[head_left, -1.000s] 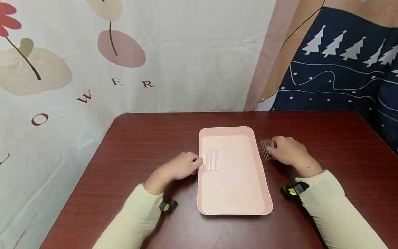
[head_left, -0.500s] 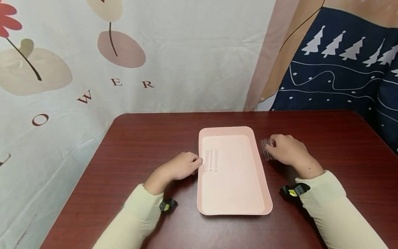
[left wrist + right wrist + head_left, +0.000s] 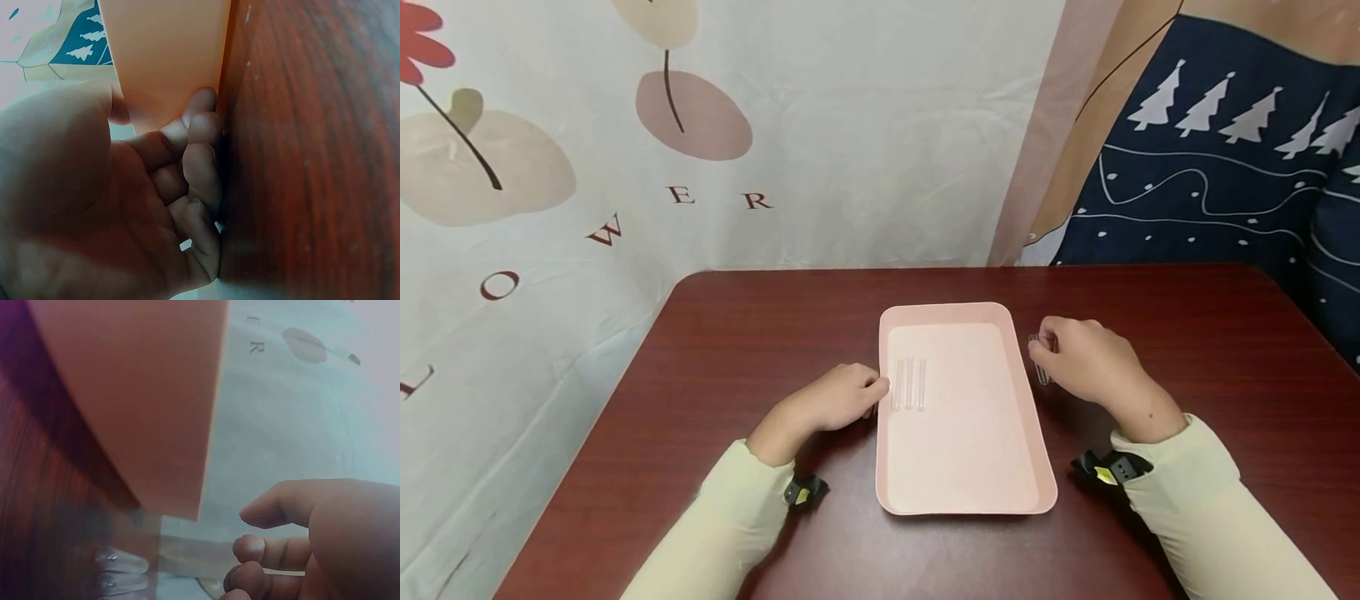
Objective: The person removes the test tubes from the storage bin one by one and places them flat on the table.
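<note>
A shallow pink tray (image 3: pixel 970 450) lies on the table with three slim clear tubes (image 3: pixel 909 385) side by side near its left wall. My left hand (image 3: pixel 835 400) grips the left rim, thumb over the edge; the left wrist view shows curled fingers (image 3: pixel 203 172) against the tray's outer wall. Beyond the right rim, more clear round-ended tubes (image 3: pixel 124 560) rest on the wood, partly covered in the head view by my right hand (image 3: pixel 1090 362). In the right wrist view, its bent fingers and thumb (image 3: pixel 275 506) stand apart, and no tube shows between them.
The dark red wooden table (image 3: pixel 760 317) extends around the tray. Behind it hang a pale printed cloth (image 3: pixel 865 167) and a navy cloth (image 3: pixel 1195 192) with tree shapes. Each wrist carries a small black strap device (image 3: pixel 1116 469).
My right hand has shifted slightly left and away from me, covering more of the loose tubes beside the tray. The left hand and tray have stayed put.
</note>
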`<action>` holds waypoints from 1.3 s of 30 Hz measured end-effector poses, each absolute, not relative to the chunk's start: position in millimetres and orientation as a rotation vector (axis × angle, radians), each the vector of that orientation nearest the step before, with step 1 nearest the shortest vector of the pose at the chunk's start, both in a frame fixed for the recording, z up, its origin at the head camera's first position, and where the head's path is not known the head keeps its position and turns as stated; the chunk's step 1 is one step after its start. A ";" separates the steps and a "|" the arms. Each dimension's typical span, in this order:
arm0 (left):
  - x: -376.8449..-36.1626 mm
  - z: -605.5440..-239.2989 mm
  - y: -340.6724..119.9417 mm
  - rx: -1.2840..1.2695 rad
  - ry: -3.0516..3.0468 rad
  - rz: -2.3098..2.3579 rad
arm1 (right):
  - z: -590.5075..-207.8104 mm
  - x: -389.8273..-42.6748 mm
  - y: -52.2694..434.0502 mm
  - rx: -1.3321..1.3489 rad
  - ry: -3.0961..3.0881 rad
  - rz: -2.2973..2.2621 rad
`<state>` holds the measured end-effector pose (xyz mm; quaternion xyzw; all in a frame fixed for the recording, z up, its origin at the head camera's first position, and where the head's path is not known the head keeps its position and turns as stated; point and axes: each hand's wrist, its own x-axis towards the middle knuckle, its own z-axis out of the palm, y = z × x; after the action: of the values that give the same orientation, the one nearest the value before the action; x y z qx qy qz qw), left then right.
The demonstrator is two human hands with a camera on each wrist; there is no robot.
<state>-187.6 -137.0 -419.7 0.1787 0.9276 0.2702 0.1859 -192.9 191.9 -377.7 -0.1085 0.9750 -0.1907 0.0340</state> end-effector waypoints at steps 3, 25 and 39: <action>-187.1 -418.8 -137.4 0.494 2.611 0.761 | -372.5 -189.6 188.2 -0.333 3.008 -0.592; -187.0 -414.8 -134.0 0.518 2.606 0.768 | -358.9 -174.2 172.4 -0.436 3.150 -0.648; -186.0 -419.6 -137.6 0.500 2.616 0.763 | -352.9 -168.4 140.6 -0.585 3.125 -0.739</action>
<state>-186.0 -137.6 -419.6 0.1775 0.9280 0.2708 0.1842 -168.4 140.6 -352.9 -0.1788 0.9556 -0.2259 -0.0614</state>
